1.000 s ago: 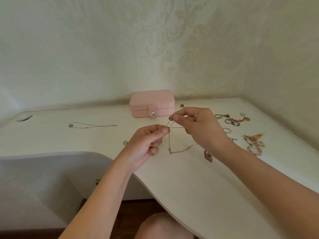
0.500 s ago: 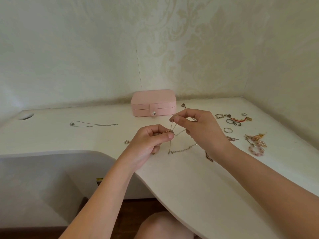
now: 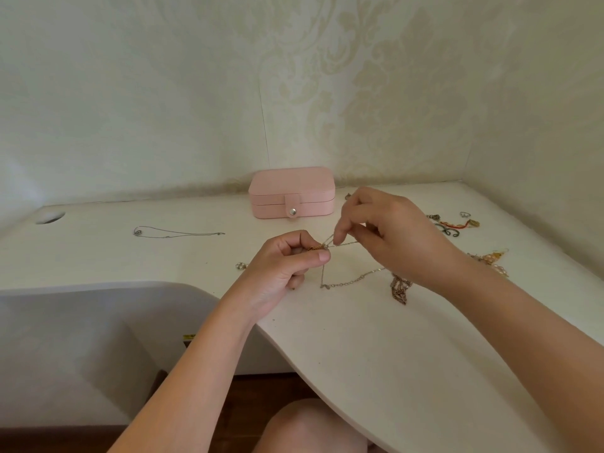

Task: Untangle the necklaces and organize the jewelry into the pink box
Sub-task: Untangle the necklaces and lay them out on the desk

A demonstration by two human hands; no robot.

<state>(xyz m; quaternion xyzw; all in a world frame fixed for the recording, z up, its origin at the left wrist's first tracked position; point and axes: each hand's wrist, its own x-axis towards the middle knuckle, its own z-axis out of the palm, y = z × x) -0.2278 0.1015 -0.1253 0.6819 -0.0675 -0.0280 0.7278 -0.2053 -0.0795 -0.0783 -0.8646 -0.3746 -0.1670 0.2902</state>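
In the head view, the left hand (image 3: 287, 259) pinched the tangled necklaces (image 3: 322, 246), thin silver and gold-coloured chains, between its thumb and curled forefinger, just above the white surface (image 3: 392, 354). The right hand (image 3: 392, 237), close beside it, pinched a strand of the same tangle with its fingertips. From the knot one chain hung down and trailed along the surface towards the right wrist, which hid its far end.

The rectangular pink box (image 3: 292, 192) with a snap strap stood shut at the back by the patterned wall (image 3: 359, 93), behind both hands and apart from them.

A thin silver necklace (image 3: 178, 233) lay stretched out well to the left, and a small silver trinket (image 3: 241, 265) lay just left of the left hand. A brown tasselled pendant (image 3: 399, 289) showed beneath the right wrist. Further right lay a red and gold cord piece (image 3: 454, 224), a dark curled piece (image 3: 449, 231), a small ring (image 3: 464, 214) and pink and gold beaded pieces (image 3: 493, 259), partly covered by the right forearm. A round hole (image 3: 49, 217) sat in the surface at far left. A bare knee (image 3: 310, 426) showed below the surface's edge.
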